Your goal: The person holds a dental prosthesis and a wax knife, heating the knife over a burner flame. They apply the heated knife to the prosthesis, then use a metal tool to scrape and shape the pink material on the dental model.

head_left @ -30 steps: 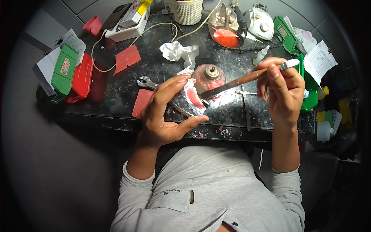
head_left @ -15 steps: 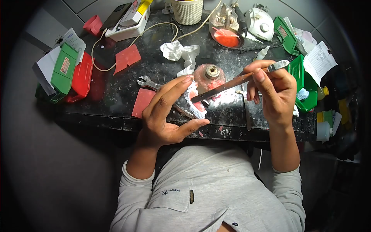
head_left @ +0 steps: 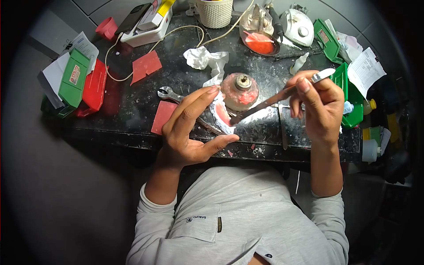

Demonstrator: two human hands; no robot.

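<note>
Left hand, curved in a wide C, holds pink-and-white dental piece between fingertips and thumb, just nearside-left of glass lamp. Right hand, right of lamp, wrapped around spatula; tip at pink part, contact hard to confirm.

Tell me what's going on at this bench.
Someone in a grey shirt is working on a white piece with pink on it at a dark bench. The left-hand grip holds that piece; the right-hand grip holds a long flat tool, its tip at the pink. Whether it touches is hard to tell. A round jar stands just beyond.
</note>
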